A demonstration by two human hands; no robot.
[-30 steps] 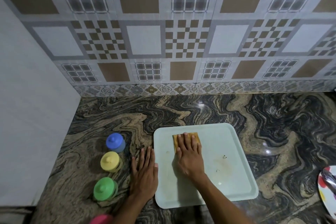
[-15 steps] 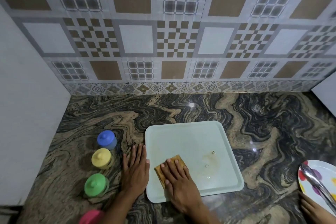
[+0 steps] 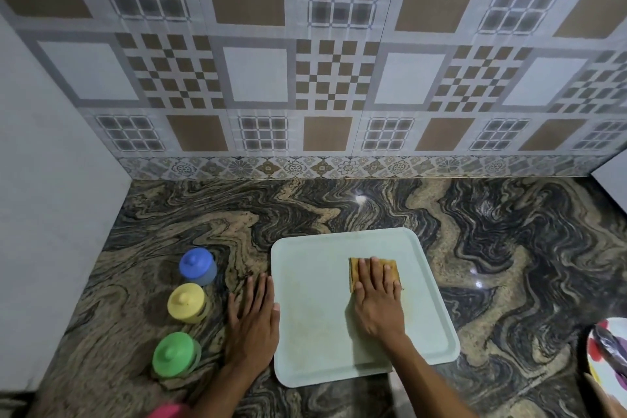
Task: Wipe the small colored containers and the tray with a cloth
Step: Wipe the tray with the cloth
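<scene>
From the head camera, a pale green tray (image 3: 305, 332) lies flat on the dark marbled surface (image 3: 509, 248), below a patterned tiled wall (image 3: 339, 78). A folded tan cloth (image 3: 354, 268) sits on the tray's floor, in its far half and a little right of the middle. The right hand (image 3: 378, 302) lies palm-down on the cloth. Its grip is apart, with straight fingers pressing flat and the fingertips reaching the cloth's far edge. The left hand (image 3: 252, 319) rests palm-down on the surface just beside the tray's left rim. Its grip is also apart, the fingers stretched forward and the thumb touching the rim.

Left of that hand, three small lidded containers stand upright in a line running away from the person. The green container (image 3: 173, 354) is nearest, the yellow container (image 3: 186, 302) is in the middle, and the blue container (image 3: 197, 265) is farthest. They stand close together but apart from the tray.

A pink shape (image 3: 168, 412) at the bottom edge is cut off and may be a fourth container. At the right edge, a spotted plate (image 3: 597, 363) carries something shiny, too blurred to name.
</scene>
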